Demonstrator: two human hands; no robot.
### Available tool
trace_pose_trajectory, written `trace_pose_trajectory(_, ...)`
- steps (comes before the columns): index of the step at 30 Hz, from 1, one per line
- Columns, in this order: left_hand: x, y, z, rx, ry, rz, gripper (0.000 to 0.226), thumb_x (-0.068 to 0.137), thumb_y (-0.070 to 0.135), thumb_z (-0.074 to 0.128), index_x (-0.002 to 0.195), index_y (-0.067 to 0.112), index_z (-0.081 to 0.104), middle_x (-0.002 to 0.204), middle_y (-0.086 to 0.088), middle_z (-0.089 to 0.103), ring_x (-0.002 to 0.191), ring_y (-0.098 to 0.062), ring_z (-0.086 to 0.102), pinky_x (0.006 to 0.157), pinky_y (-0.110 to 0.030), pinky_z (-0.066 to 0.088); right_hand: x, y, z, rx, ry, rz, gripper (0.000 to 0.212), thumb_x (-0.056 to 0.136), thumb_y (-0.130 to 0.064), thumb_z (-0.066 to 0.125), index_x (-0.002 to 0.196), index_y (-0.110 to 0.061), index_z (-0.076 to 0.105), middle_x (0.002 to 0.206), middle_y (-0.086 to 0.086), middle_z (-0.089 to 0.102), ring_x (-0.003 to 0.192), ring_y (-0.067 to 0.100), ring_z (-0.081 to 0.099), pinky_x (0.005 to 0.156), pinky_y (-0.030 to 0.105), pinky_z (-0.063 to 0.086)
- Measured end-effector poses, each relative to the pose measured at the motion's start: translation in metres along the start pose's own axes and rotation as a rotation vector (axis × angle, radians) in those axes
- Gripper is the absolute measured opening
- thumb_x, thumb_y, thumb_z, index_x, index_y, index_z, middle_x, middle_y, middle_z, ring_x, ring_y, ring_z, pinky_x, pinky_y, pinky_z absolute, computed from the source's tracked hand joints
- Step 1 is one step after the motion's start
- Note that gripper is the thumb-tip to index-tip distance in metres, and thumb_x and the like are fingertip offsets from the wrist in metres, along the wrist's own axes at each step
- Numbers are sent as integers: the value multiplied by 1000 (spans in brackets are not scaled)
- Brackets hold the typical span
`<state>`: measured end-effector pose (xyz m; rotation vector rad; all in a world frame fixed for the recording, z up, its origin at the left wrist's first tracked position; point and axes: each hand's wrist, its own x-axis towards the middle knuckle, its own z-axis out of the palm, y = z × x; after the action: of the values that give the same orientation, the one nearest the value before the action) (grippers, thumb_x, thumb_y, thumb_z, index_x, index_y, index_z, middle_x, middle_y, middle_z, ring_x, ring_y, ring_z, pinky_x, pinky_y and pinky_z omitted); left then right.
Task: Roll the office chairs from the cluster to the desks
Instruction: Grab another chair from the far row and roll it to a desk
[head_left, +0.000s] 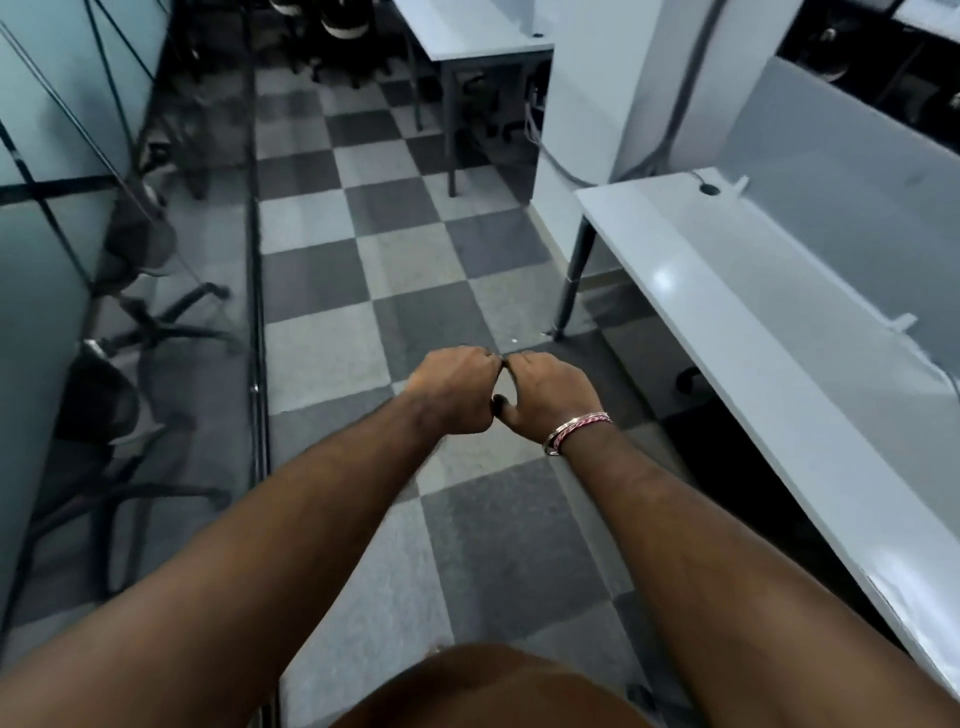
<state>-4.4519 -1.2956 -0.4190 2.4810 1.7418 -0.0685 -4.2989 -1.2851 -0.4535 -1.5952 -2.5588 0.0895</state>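
Both my arms reach forward over the checkered carpet. My left hand (453, 391) and my right hand (545, 396) meet at the knuckles, fingers curled, and neither holds anything. A white desk (737, 322) runs along the right side. A second white desk (467, 36) stands farther ahead. Black office chairs (337, 26) cluster at the far end of the aisle, partly cut off by the frame's top edge. Behind the glass wall on the left stand more chairs (150, 270), blurred.
A glass partition (254, 260) lines the left side of the aisle. A white pillar (623, 88) with cables stands between the two desks. A chair caster (688, 375) shows under the near desk. The aisle of grey checkered carpet (405, 270) stretches ahead.
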Motion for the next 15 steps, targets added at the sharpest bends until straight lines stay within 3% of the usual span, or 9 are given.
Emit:
trace_pose_trajectory(5, 63, -85, -6, 1, -11, -81, 35, 83, 32, 67, 117, 23, 65, 107, 2, 69, 96, -24, 69, 70, -36, 56, 116, -11, 10, -9, -32, -77, 40, 82, -49, 62, 110, -21, 60, 107, -1, 67, 101, 22, 62, 75, 34, 49)
trace_pose_trajectory(15, 248, -226, -42, 62, 19, -251, 30, 90, 31, 65, 119, 23, 67, 108, 1, 68, 95, -23, 67, 66, -33, 47, 378, 23, 6, -74, -24, -293, 36, 87, -42, 60, 113, -18, 63, 108, 3, 68, 98, 24, 64, 73, 34, 50)
